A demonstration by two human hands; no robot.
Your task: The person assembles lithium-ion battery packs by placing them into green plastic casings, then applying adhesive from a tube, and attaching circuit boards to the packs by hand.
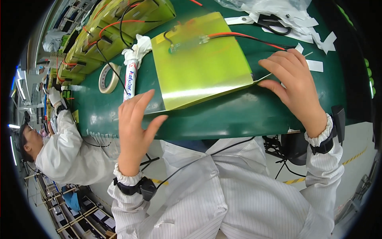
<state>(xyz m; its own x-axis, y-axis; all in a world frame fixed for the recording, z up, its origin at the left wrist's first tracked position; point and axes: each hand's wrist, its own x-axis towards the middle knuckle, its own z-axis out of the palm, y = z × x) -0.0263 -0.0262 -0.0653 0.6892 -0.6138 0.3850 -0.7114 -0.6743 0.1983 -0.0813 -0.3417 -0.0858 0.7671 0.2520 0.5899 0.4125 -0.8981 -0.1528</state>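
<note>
A yellow-green block-shaped battery pack (199, 67) lies on the green table before me, with red and black leads (246, 38) running off its top to the right. Clear film (155, 104) juts past its near corners on both sides. My left hand (137, 123) is at the near left corner, thumb and index finger spread, the film's end reaching between them. At the near right corner is my right hand (294, 85), its thumb below the film's edge and fingers bent above, with a gap between. Whether fingertips touch the film is hard to tell.
A tape roll (109, 78) and a white tube (130, 79) with crumpled tissue lie left of the pack. More wired battery packs (119, 28) stand at the far left. Scissors (272, 24) and white scraps (294, 16) lie far right. A co-worker (63, 139) is at left.
</note>
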